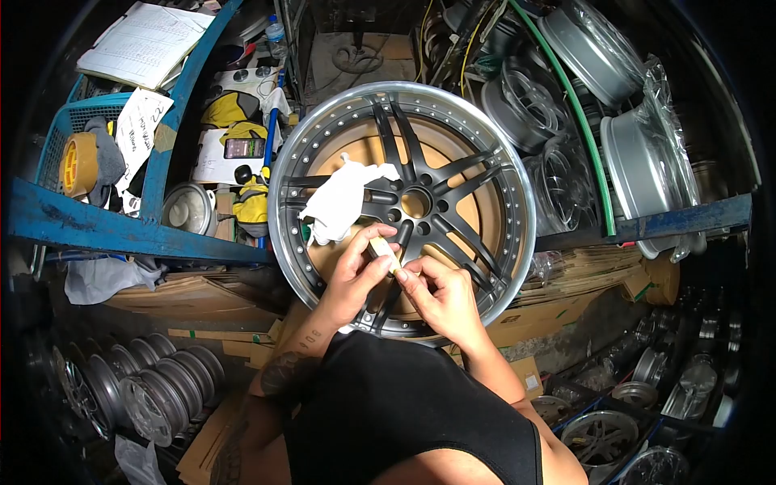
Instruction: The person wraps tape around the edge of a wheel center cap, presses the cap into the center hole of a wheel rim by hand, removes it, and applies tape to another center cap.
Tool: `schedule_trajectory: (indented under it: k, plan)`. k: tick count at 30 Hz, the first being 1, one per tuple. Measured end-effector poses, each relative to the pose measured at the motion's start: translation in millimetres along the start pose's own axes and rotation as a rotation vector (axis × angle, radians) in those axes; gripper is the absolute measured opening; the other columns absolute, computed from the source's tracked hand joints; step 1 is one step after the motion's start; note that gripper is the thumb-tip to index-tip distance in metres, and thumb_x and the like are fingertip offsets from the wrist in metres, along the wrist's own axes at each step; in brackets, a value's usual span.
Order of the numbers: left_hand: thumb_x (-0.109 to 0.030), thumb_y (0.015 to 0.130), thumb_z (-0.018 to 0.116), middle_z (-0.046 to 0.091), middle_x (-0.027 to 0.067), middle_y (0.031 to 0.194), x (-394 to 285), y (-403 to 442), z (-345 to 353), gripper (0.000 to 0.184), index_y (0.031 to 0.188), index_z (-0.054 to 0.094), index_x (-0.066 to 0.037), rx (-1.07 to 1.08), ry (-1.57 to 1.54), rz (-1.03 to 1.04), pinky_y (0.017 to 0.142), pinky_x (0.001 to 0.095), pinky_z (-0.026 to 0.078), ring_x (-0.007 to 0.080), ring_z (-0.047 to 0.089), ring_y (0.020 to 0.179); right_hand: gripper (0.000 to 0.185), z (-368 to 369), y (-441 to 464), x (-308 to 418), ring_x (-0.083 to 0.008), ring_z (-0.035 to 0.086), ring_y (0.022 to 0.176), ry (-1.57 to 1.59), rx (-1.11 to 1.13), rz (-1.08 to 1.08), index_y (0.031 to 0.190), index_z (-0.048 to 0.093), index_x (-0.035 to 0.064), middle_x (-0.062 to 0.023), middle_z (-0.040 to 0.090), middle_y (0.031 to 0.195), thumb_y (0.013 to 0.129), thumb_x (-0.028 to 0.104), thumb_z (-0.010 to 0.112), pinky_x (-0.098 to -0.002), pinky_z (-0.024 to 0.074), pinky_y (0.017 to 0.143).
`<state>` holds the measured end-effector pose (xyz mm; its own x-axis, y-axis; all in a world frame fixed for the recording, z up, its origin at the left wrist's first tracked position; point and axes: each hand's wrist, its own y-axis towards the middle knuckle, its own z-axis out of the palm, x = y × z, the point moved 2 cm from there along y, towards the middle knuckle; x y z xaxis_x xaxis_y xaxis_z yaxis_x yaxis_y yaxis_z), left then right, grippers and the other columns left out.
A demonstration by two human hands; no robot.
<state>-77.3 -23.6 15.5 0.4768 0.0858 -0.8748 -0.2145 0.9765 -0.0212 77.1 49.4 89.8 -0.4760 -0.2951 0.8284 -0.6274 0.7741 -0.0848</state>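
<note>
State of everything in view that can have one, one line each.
Large wheel: spoked face up
White cloth: crumpled, on the wheel
Pale block: held in both hands
Left hand: fingers closed around the block
Right hand: fingers pinching the block's lower end
Phone: screen lit
Paper pad: written page showing
Silver wheel at right: partly covered by clear plastic

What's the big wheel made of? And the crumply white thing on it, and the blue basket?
The black-spoked wheel looks like metal: dull black spokes, shiny silvery rim. The crumpled white wad is probably cloth, maybe paper, with soft, dull folds. The blue mesh basket seems plastic, with an evenly coloured grid.
</note>
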Motion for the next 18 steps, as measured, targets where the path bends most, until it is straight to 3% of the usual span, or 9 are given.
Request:
schedule_trajectory:
  k: [3, 6, 15, 18]
  plan:
    - [-0.006, 0.100, 0.067, 0.051, 0.0058, 0.137, 0, 1, 3, 0.044, 0.141, 0.051, -0.004, -0.006, 0.001, 0.040, 0.109, 0.0340, 0.044, 0.0162, 0.056, 0.124, 0.021, 0, 0, 0, -0.0145, 0.054, 0.049, 0.011, 0.003, 0.009, 0.101, 0.076, 0.0033, -0.0063, 0.057, 0.058, 0.098, 0.024, 0.073, -0.0319, 0.0431, 0.051]
    - [-0.001, 0.098, 0.068, 0.053, 0.0060, 0.135, 1, 2, 2, 0.043, 0.138, 0.053, -0.003, -0.048, -0.019, 0.034, 0.106, 0.0328, 0.047, 0.0167, 0.057, 0.124, 0.022, 0, 1, 1, -0.0141, 0.053, 0.048, 0.006, 0.020, 0.030, 0.102, 0.076, 0.0030, -0.0063, 0.057, 0.058, 0.097, 0.025, 0.074, -0.0319, 0.0426, 0.051]
    - [0.005, 0.097, 0.064, 0.055, 0.0125, 0.141, 1, 11, -4, 0.034, 0.130, 0.055, 0.000, -0.225, -0.108, 0.109, 0.101, 0.0349, 0.056, 0.0241, 0.064, 0.124, 0.023, -9, 3, -3, -0.0101, 0.048, 0.049, 0.037, 0.159, 0.131, 0.101, 0.076, 0.0024, -0.0030, 0.056, 0.056, 0.096, 0.025, 0.074, -0.0313, 0.0388, 0.050]
    - [0.005, 0.099, 0.062, 0.058, 0.0132, 0.138, -2, 15, -6, 0.035, 0.132, 0.055, -0.001, -0.193, -0.097, 0.126, 0.099, 0.0358, 0.058, 0.0256, 0.065, 0.123, 0.022, -13, 5, -13, -0.0094, 0.046, 0.050, 0.099, 0.224, 0.156, 0.098, 0.076, 0.0024, -0.0019, 0.055, 0.056, 0.097, 0.024, 0.073, -0.0314, 0.0371, 0.050]
